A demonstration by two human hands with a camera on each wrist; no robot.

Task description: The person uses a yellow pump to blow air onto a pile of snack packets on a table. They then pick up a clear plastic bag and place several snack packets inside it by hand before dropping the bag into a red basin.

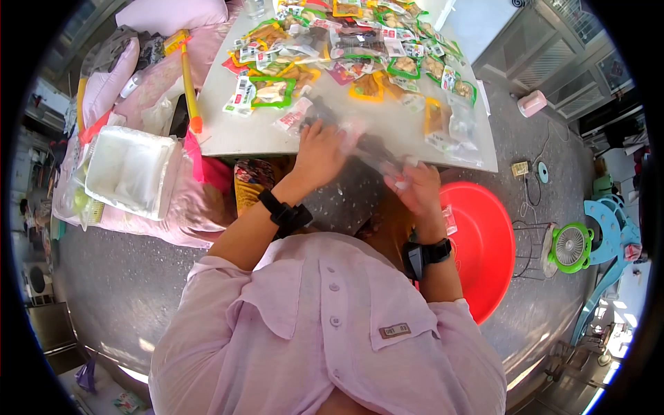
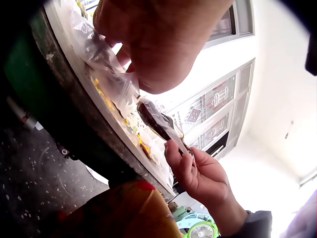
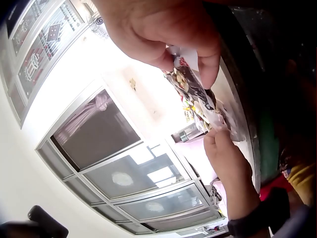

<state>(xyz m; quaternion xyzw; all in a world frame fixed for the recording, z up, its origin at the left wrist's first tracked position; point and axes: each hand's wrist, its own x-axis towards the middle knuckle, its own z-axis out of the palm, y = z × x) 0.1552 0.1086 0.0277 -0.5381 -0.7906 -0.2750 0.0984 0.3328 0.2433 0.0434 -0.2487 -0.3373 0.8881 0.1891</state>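
- Fingertips of the right hand [image 1: 418,190] pinch one end of a clear plastic packet with dark contents [image 2: 154,120], the gap closed down to the film.
- Left hand [image 1: 319,153] has its fingers curled and, as I read it, pinches clear plastic [image 2: 115,87]; I can't tell whether that is the same packet.
- The dark packet hangs between both hands, by the near edge of the white table [image 1: 238,135].
- I'd worry about slippage: smooth film in a shallow pinch could slide, dropping towards the floor or the red basin [image 1: 487,235].
- A loose packet could get lost against the pile of food packets [image 1: 360,45].
- From my end, the head view smears the packet, its label is unreadable, and the left palm hides its own fingertips.
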